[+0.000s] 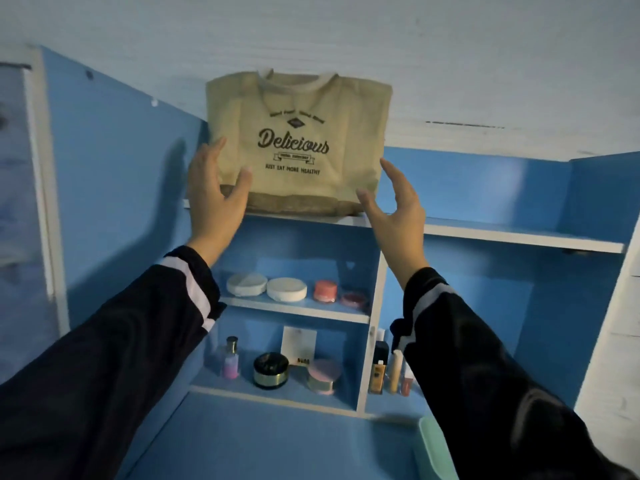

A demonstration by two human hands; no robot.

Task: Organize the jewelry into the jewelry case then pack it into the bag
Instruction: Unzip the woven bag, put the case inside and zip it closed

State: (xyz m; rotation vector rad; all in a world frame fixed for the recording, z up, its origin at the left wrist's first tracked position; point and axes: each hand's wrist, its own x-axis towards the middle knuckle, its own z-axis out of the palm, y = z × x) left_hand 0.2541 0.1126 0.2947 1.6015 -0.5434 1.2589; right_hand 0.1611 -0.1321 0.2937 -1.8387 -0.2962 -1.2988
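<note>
Blue shelving unit point(377, 306), white-edged, against a pale wall point(485, 64); canvas bag point(298, 109) upright on the top shelf point(502, 233), both your hands raised to it.

Bag stands above and ahead of you, printed face toward you, long axis running left-right along the shelf, handles at the top. Your left hand point(216, 195) brackets its lower left corner, fingers spread and straight, thumb across the front panel; touching or just off, blur prevents telling. Your right hand point(398, 209) is likewise spread and holds nothing, thumb tip at the lower right corner, fingers just beside the side edge. Left looks marginally nearer. Neither hand has gripped the fabric. Judgement: the coming move is an inward press from both sides, then a lift off the shelf. No jewelry case in view. Jars and bottles point(266, 287) sit on the lower shelves, well below the bag.
</note>
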